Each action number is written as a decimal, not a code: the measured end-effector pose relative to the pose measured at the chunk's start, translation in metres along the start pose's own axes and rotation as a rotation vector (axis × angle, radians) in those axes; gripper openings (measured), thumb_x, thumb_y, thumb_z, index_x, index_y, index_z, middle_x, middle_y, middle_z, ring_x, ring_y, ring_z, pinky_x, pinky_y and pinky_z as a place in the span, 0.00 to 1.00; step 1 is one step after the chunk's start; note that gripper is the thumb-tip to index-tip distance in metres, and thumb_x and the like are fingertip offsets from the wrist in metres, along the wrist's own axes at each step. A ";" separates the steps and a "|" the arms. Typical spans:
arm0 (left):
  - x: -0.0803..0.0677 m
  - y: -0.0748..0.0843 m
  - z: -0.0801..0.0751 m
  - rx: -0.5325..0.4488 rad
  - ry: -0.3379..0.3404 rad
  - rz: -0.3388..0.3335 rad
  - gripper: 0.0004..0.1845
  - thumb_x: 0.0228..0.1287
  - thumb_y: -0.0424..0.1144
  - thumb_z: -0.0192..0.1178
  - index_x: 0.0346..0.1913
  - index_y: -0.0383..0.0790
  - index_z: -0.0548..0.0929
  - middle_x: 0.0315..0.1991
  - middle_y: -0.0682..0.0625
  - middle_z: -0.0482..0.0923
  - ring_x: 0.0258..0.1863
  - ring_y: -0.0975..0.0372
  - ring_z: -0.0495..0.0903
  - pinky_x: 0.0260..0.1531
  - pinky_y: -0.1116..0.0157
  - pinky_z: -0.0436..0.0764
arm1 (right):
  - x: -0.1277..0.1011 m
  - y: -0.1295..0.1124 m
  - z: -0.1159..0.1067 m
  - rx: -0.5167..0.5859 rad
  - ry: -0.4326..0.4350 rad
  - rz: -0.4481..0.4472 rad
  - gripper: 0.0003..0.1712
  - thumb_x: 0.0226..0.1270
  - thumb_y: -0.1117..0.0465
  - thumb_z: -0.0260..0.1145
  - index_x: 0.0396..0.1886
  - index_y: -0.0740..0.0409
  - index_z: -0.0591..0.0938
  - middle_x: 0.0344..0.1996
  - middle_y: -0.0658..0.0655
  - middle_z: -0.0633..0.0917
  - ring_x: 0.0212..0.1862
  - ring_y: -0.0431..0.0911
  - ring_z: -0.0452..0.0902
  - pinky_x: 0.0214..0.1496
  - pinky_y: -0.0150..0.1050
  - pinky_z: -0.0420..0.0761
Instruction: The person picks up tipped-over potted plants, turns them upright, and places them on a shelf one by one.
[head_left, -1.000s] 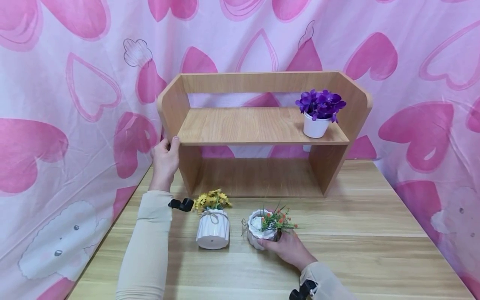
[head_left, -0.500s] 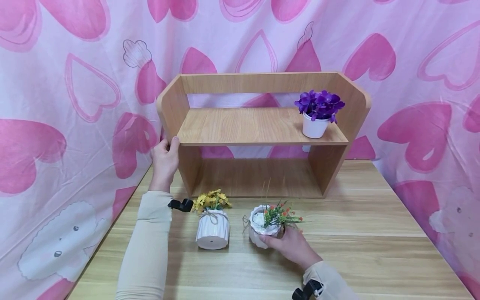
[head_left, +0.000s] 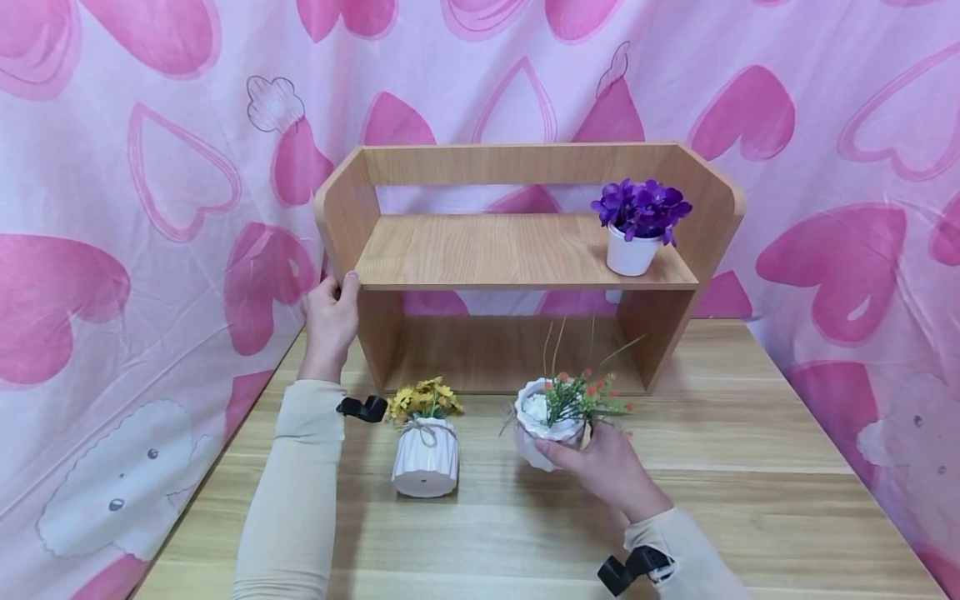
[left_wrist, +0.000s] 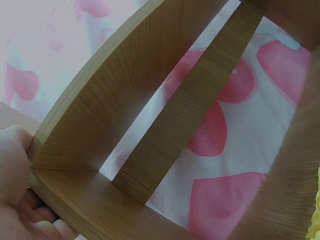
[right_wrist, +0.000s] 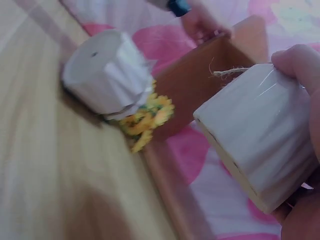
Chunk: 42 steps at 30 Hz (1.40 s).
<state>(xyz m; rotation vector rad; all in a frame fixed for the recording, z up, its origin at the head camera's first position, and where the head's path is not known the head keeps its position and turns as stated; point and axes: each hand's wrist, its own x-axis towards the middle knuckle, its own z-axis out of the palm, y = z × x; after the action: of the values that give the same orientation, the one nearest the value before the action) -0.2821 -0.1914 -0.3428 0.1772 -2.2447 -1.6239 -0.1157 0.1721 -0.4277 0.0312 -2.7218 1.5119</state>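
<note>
My left hand (head_left: 330, 321) grips the left side panel of a wooden two-tier shelf (head_left: 480, 250), thumb on its front edge. In the left wrist view the fingers (left_wrist: 42, 220) curl round that panel's edge. A white fluted flowerpot (head_left: 534, 437) with small orange-red flowers and green sprigs is held by my right hand (head_left: 611, 471), off the table in front of the shelf. Seen from the right wrist, the pot (right_wrist: 255, 135) tilts, twine trailing from it. A second white pot (head_left: 425, 458), with yellow flowers, lies on its side on the table to the left, its base facing me.
A white pot with purple flowers (head_left: 633, 250) stands at the right end of the upper shelf board. Pink heart-patterned cloth (head_left: 825, 275) hangs behind and beside the wooden table (head_left: 750, 500).
My right hand has lifted the pot with orange-red flowers and moved it forward and to the right, toward the shelf. The left hand keeps its grip on the shelf.
</note>
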 end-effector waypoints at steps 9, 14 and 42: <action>0.001 -0.002 -0.001 -0.012 0.008 0.010 0.28 0.84 0.53 0.51 0.68 0.34 0.82 0.72 0.36 0.78 0.69 0.47 0.76 0.78 0.49 0.72 | 0.009 -0.026 -0.022 0.019 0.065 -0.143 0.42 0.63 0.51 0.83 0.72 0.60 0.77 0.62 0.63 0.88 0.66 0.56 0.83 0.73 0.59 0.77; 0.001 -0.004 0.000 -0.026 0.013 0.022 0.27 0.84 0.52 0.52 0.68 0.34 0.83 0.70 0.36 0.80 0.66 0.49 0.77 0.75 0.53 0.74 | 0.016 -0.039 -0.031 0.000 0.118 -0.264 0.39 0.64 0.54 0.83 0.71 0.60 0.78 0.62 0.61 0.88 0.64 0.53 0.84 0.70 0.48 0.80; 0.003 -0.005 0.004 -0.003 0.066 0.089 0.24 0.83 0.48 0.53 0.61 0.32 0.86 0.59 0.35 0.85 0.55 0.52 0.78 0.62 0.58 0.76 | 0.074 -0.106 -0.063 0.057 0.185 -0.380 0.35 0.66 0.56 0.81 0.69 0.61 0.79 0.58 0.60 0.89 0.58 0.49 0.84 0.58 0.26 0.79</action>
<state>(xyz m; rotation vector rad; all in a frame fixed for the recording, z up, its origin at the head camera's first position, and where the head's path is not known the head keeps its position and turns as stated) -0.2871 -0.1907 -0.3479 0.1259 -2.1693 -1.5527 -0.1850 0.1695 -0.3024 0.3670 -2.3597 1.4013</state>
